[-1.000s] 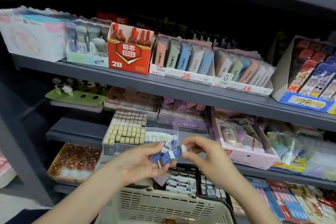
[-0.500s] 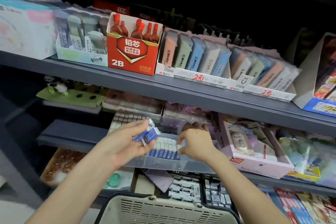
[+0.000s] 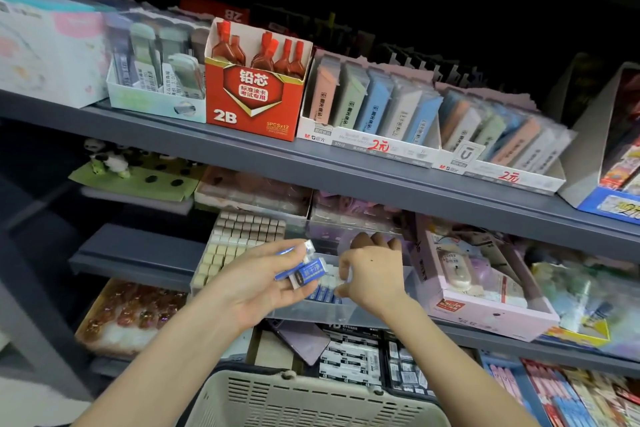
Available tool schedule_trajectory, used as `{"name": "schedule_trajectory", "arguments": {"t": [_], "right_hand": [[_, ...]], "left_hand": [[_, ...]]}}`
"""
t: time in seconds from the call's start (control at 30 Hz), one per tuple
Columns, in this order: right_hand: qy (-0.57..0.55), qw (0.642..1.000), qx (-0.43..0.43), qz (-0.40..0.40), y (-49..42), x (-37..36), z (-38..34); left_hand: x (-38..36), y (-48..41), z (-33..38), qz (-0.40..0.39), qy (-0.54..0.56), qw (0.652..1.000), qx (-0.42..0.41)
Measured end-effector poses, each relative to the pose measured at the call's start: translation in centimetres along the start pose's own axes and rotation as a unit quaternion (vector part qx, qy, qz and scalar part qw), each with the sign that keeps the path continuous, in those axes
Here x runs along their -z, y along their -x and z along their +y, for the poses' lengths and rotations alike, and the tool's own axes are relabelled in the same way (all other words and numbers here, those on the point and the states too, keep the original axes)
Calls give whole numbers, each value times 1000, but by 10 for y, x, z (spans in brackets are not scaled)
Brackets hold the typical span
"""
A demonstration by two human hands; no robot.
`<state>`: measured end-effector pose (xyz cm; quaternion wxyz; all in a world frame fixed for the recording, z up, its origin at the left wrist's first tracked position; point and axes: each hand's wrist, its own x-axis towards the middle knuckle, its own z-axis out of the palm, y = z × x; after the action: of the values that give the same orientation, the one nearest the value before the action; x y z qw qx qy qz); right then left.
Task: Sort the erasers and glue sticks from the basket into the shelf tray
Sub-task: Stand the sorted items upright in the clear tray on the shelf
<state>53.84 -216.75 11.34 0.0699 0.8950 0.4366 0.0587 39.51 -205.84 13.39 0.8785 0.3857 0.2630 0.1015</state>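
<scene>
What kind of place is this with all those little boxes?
Most likely a stationery shop. The shelves hold display boxes with red price labels, a red box of 2B pencil leads, and a clear tray of blue-sleeved erasers.

The tray is closed in by the beige blocks on the left and the pink box on the right. Room above is cut short by the upper shelf.
</scene>
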Motion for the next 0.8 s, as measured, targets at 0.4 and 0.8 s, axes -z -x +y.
{"name": "schedule_trajectory", "arguments": {"t": [0.4, 0.8], "right_hand": [[-449, 887, 90, 63, 48, 45, 7], [-655, 750, 38, 81, 56, 47, 4]], "left_hand": [[-10, -2, -7, -19, 9, 1000, -8], [-16, -5, -13, 27, -29, 998, -47]]}}
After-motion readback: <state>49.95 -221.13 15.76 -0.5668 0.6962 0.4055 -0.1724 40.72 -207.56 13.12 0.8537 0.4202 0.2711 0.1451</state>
